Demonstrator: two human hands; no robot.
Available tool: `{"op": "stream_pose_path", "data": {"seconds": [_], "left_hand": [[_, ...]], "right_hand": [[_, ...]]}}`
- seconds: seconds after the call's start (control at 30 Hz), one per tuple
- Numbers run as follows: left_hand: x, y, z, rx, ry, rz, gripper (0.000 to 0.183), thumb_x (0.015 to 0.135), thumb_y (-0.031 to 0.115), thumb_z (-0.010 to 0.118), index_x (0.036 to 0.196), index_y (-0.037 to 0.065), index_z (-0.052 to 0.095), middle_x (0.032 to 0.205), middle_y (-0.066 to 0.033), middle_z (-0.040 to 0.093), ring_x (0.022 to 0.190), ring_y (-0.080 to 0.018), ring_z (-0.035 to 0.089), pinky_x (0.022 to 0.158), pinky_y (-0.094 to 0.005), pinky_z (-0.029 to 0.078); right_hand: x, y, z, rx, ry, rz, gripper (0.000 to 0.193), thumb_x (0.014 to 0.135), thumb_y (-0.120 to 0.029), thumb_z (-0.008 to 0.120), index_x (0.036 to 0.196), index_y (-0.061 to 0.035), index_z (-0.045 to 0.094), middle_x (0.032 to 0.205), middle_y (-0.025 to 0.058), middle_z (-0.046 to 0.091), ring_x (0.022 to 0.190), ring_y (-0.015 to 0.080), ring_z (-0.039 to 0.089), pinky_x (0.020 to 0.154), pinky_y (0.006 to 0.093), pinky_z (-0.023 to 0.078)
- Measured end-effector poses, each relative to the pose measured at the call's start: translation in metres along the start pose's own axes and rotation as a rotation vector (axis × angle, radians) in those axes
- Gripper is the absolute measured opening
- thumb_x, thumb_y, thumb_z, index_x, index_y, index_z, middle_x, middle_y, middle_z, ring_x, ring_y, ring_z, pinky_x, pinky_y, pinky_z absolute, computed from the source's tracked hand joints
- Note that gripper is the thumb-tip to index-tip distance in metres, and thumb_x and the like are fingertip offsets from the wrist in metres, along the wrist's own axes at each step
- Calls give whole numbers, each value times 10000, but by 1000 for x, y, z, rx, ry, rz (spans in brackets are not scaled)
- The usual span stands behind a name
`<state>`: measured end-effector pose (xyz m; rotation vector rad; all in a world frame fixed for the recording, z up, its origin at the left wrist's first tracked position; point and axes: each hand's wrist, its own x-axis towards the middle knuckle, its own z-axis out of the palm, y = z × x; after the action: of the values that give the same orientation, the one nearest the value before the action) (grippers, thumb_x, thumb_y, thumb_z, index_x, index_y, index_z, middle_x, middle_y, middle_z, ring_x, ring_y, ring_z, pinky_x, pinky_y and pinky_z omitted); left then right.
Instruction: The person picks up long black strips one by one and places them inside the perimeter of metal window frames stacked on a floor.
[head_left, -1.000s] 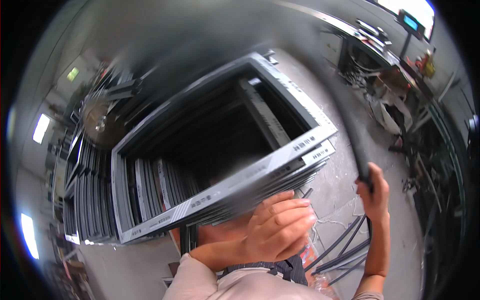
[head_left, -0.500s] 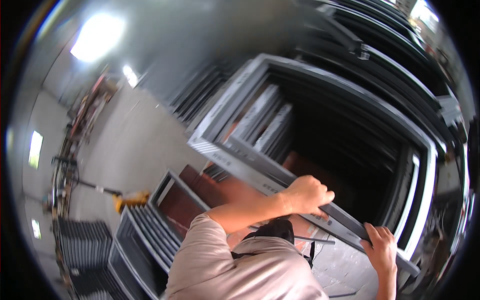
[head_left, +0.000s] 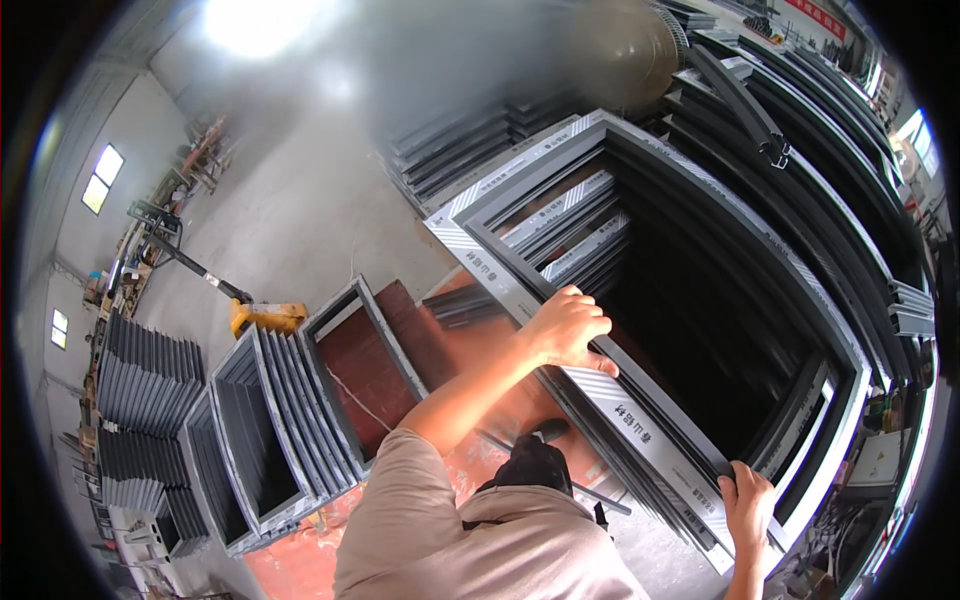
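Observation:
A large dark grey rectangular metal window frame [head_left: 664,408] lies before me on a stack of similar frames [head_left: 625,465], whose edges show below its near side. My left hand [head_left: 572,332] is closed over the near rail, its thumb on the near face. Farther right along that same rail, close to the near right corner, my right hand [head_left: 748,502] is closed round it too. Pale printed film covers parts of the frame. Inside the opening, shorter film-covered bars [head_left: 585,250] lie at the left, and the rest is deep shadow.
Several grey frames [head_left: 290,430] stand in a row at my left, beside a yellow pallet jack [head_left: 268,318]. A dark profile [head_left: 740,105] juts out at the far right above more stacked frames [head_left: 830,240]. Reddish boards [head_left: 300,550] lie low near my feet.
My view has swung, and the near rail's right end no longer sticks out past the corner. My left hand sits farther left in view; both hands still hold the frame.

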<state>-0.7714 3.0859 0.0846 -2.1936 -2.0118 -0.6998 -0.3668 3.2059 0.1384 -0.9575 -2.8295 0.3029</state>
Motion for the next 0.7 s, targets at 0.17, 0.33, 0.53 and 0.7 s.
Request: {"op": "stream_pose_path", "data": {"seconds": [0.17,0.33,0.53,0.7], "left_hand": [[-5,1,13,29,23,-62,630,810,703,571,645,97,616,631,-53,596,728,-253,609,765,-382,433],[7,7,18,16,114,-54,544,853,583,611,577,115,602,599,-48,584,681,-242,583,719,-378,415],[18,11,19,12,39,-78,289,833,327,693,654,110,624,649,-71,602,688,-263,616,686,-421,461],[6,0,17,63,-20,-101,258,890,184,574,678,38,587,686,-131,582,712,-324,565,711,-442,418]], "right_hand": [[2,10,11,82,-10,-32,174,765,-38,740,917,34,695,731,165,685,630,277,677,546,334,531],[-5,19,10,67,34,-59,190,768,-56,747,930,27,691,734,160,685,650,291,678,578,337,532],[16,21,16,63,-196,76,350,837,-344,711,1053,-68,697,857,133,703,756,313,682,659,408,546],[4,34,25,138,-32,-24,328,884,-422,622,815,-103,602,657,95,595,641,304,641,571,428,522]]}}
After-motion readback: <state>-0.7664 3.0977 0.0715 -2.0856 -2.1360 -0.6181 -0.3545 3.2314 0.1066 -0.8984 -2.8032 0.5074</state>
